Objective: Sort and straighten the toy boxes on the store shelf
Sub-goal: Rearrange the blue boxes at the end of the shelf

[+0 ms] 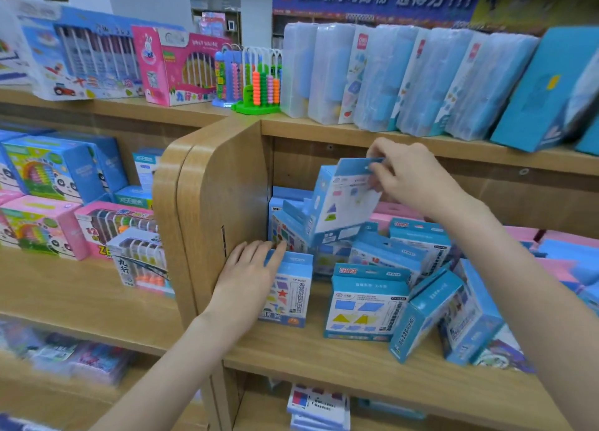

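Our right hand (402, 178) pinched a tilted box (343, 200) by its tab while our left hand (249, 275), fingers straight, pressed the star box (290, 296) below.

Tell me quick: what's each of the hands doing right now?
Left hand: open, fingers flat against the top of a small blue box standing on the shelf.
Right hand: pinching the hang tab of a raised blue box.

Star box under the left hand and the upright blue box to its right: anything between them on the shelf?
Head view shows bare shelf board between the star box and the blue box.
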{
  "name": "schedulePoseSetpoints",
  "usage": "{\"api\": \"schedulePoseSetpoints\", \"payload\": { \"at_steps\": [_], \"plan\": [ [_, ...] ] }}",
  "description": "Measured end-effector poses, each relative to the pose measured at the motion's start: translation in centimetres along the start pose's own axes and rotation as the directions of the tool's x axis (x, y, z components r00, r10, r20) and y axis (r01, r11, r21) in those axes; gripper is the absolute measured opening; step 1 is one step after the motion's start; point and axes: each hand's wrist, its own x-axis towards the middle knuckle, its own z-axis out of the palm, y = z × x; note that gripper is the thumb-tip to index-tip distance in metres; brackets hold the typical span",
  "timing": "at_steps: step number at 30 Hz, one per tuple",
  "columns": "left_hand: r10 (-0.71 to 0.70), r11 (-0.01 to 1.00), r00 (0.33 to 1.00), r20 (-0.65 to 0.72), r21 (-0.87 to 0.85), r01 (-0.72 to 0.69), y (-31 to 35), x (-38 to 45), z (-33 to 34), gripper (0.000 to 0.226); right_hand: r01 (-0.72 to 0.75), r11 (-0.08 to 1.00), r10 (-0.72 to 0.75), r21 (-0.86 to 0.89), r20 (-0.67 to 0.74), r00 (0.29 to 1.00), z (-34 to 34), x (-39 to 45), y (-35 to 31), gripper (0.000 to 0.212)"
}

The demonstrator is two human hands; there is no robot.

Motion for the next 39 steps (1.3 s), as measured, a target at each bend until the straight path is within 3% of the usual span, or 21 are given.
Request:
{"api": "schedulePoseSetpoints", "payload": {
  "at_steps": [4,7,9,13,17,20,23,26,30,34,39],
  "plan": [
    [-0.008,1.0,1.0,0.008,-0.006,0.009,0.0,0.0,0.1,0.086,-0.082,0.965,0.063,0.249,0.085,0.994,-2.1,-0.1,-0.3,0.025],
    [-0.007,0.999,1.0,-0.018,-0.038,0.006,0.1,0.2,0.4,0.085,-0.126,0.978,0.082,0.165,0.247,0.966,-1.8,0.0,-0.2,0.017],
    [-0.003,0.999,1.0,-0.01,-0.04,0.002,0.0,0.4,0.2,0.086,-0.131,0.984,0.095,0.117,0.272,0.958,-1.3,0.5,-0.3,0.006],
    [-0.039,0.994,0.999,-0.026,-0.099,0.036,0.3,0.6,-0.1,0.082,-0.169,0.97,0.149,0.173,0.125,0.981,-1.1,1.6,-0.3,0.007],
    [-0.007,0.971,0.961,-0.278,-0.233,-0.06,1.1,-0.1,0.6,0.054,-0.148,0.956,0.155,0.252,-0.011,0.988,-2.2,1.6,0.7,0.016],
    [0.062,0.946,0.98,-0.19,-0.301,-0.118,0.5,-0.1,1.2,0.047,-0.13,0.909,0.173,0.395,-0.074,0.982,-4.1,0.9,1.1,0.022],
    [0.032,0.891,0.994,-0.103,-0.449,-0.076,0.2,-0.1,0.5,0.065,-0.121,0.871,0.188,0.477,-0.095,0.978,-6.2,-0.3,1.3,0.022],
    [-0.111,0.849,0.994,-0.012,-0.521,0.088,0.2,0.2,-1.2,0.073,-0.134,0.883,0.12,0.449,0.06,0.991,-6.6,-2.5,0.6,0.014],
    [-0.085,0.81,0.991,0.106,-0.572,0.131,-0.9,0.8,-1.8,0.068,-0.142,0.91,0.027,0.389,0.286,0.958,-2.4,-6.2,-1.0,0.013],
    [-0.104,0.675,0.99,0.093,-0.725,0.139,-1.0,0.3,-2.0,0.067,-0.135,0.924,0.015,0.359,0.319,0.948,4.3,-8.4,-3.1,0.013],
    [-0.249,0.635,0.968,0.003,-0.754,0.166,-0.5,-2.2,-0.3,0.068,-0.032,0.948,-0.033,0.317,0.199,0.98,10.5,-8.6,-5.6,0.018]
  ]
}}
